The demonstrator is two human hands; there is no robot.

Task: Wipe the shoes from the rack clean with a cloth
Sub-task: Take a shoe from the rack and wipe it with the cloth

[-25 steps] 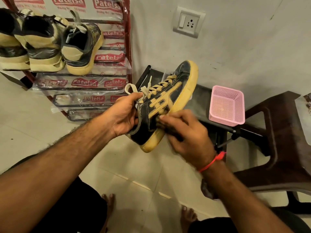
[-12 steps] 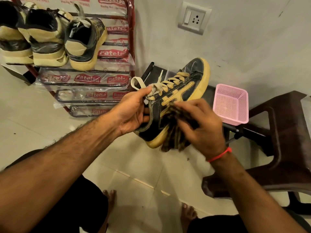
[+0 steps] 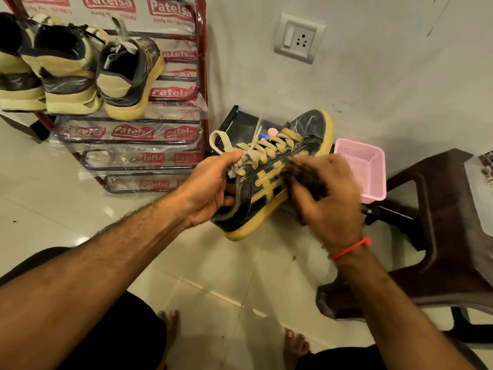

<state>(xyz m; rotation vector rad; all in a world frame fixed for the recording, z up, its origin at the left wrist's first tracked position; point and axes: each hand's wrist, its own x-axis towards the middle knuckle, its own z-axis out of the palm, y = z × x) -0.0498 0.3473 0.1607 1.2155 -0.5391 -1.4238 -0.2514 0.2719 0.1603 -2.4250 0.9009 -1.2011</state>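
Since half a second ago the right hand [image 3: 329, 198] has slid the cloth [image 3: 300, 173] up from the heel end of the sole to the striped side panel of the shoe [image 3: 269, 172], and the bunch of cloth that hung below the sole is now mostly tucked under the fingers. That hand is blurred, with its fingers curled over the dark cloth and pressing it against the shoe, right of centre in the frame.

At centre frame the left hand [image 3: 213, 188] grips the shoe at its collar, thumb up by the laces and fingers wrapped round the ankle opening. It holds the shoe off the floor, on its side, with the toe pointing to the upper right and the pale sole facing down and right.

In the upper left stands the rack [image 3: 201, 76], a red-framed one wrapped in printed plastic, with three more shoes [image 3: 72, 73] side by side on a shelf, heels toward the camera. A pink basket [image 3: 370, 166] sits just right of the held shoe's toe, and a dark brown chair [image 3: 440, 236] fills the right side. On the wall above is a switch plate [image 3: 297, 38]. A red thread [image 3: 352, 248] circles the right wrist.
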